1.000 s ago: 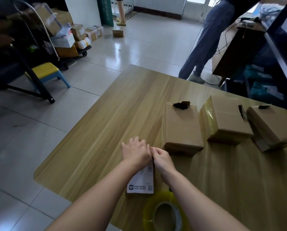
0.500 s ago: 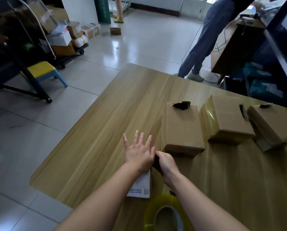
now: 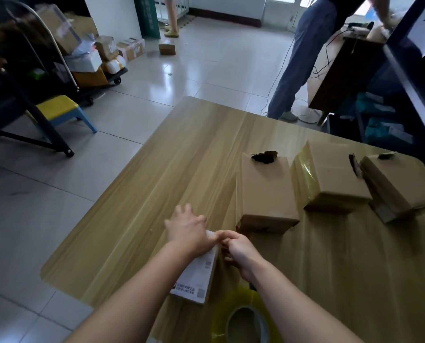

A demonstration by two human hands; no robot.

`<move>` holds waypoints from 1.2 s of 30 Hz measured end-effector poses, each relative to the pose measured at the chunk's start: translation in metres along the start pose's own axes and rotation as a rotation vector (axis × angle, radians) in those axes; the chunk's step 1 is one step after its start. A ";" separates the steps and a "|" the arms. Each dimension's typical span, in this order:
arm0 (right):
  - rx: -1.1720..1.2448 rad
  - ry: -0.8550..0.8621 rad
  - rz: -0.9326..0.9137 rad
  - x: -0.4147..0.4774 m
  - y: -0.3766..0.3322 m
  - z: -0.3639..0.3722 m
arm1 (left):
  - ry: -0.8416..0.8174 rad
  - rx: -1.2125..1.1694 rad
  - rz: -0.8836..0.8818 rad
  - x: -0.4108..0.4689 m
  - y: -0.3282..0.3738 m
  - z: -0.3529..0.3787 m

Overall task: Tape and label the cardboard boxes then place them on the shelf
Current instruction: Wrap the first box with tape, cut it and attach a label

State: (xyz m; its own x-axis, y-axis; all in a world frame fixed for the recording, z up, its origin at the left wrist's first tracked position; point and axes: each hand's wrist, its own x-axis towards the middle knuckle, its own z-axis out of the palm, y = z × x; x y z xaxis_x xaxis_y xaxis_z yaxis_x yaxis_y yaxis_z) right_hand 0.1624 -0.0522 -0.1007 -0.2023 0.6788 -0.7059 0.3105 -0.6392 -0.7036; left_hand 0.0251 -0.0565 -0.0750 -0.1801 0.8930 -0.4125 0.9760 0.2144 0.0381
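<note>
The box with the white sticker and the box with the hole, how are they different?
The brown cardboard box with the white label lies nearest, under the left hand and right hand; the brown cardboard box with the torn hole sits farther back, untouched. Only the first shows a label. Both rest on the wooden table.

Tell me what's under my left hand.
A white printed label lies under the left hand, its near end with a QR code showing. The hand covers its far end, and what lies beneath the label cannot be made out.
</note>
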 end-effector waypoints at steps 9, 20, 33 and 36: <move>0.116 0.094 -0.117 -0.004 -0.016 -0.001 | -0.150 -1.161 0.068 0.005 -0.026 -0.002; -0.085 0.157 -0.240 0.007 -0.010 0.006 | 0.210 -0.647 0.077 0.017 -0.034 0.031; -0.071 0.161 -0.086 0.014 -0.014 0.002 | 0.099 0.002 0.192 0.019 0.002 0.024; 0.054 0.138 -0.047 0.014 -0.013 0.000 | 0.066 0.038 0.165 0.019 0.001 0.022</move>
State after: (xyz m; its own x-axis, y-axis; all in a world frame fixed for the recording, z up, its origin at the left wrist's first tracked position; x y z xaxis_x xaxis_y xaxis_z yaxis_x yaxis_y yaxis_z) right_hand 0.1552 -0.0343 -0.1013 -0.0850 0.7491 -0.6569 0.2529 -0.6215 -0.7415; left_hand 0.0256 -0.0483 -0.1030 -0.0233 0.9393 -0.3424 0.9967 0.0485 0.0652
